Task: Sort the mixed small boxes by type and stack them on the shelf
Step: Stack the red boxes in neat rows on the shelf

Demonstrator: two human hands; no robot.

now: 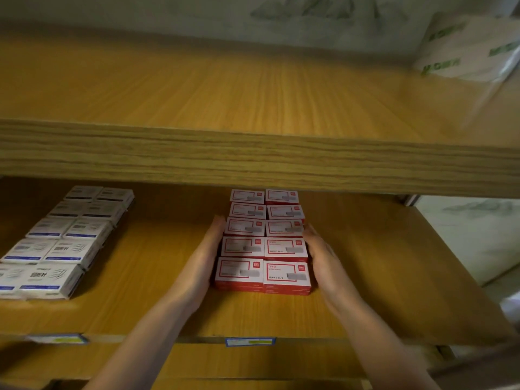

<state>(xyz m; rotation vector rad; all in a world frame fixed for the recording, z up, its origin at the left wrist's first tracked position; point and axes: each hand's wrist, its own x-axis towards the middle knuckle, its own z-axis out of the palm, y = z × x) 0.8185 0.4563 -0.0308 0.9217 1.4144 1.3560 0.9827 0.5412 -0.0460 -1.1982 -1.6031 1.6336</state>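
Wood-grain shelf board. Centre: red-and-white boxes, two across, five rows deep, at least two layers. Left, well apart: white-and-blue boxes, also two across. Front edge: two label strips. Upper board: white package with green print, far right.

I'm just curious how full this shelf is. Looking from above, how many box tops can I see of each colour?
red boxes: 10 tops
white-and-blue boxes: 10 tops, one cut off by the picture's left edge
Total: 20 tops. Further layers lie underneath, and they cannot be counted from here.
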